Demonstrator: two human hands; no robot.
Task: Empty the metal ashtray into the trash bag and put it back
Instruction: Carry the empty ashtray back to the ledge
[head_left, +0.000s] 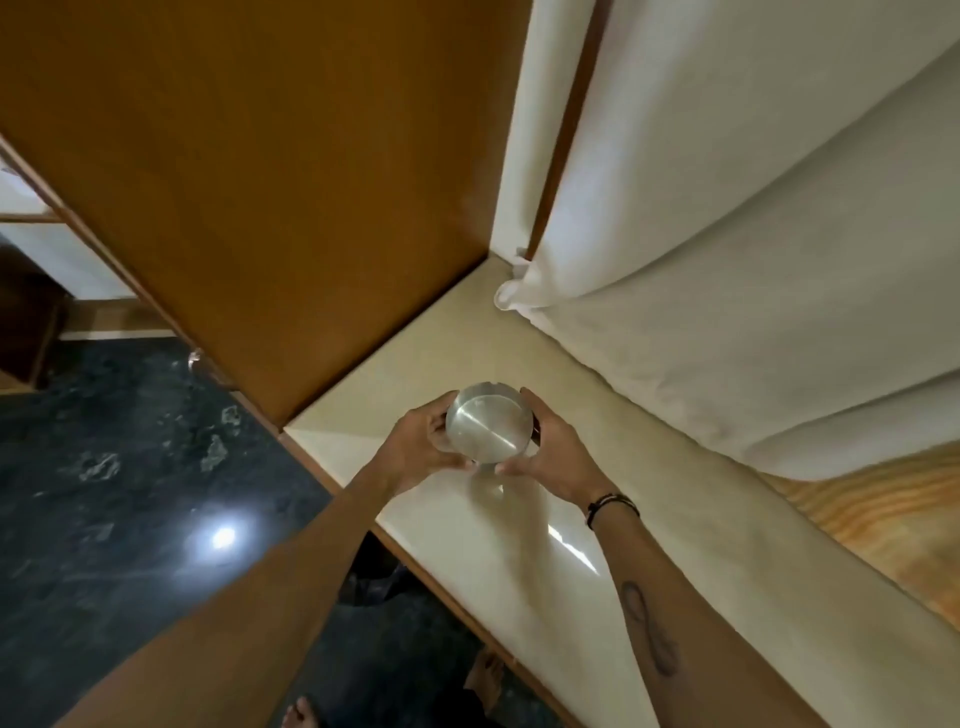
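two hands cup our metal ashtray from the head camera's view: our left hand wraps its fingers round one side, our right hand round the other. we hold it over the cream counter, near the wooden panel and white curtain. a dark band circles our right wrist.
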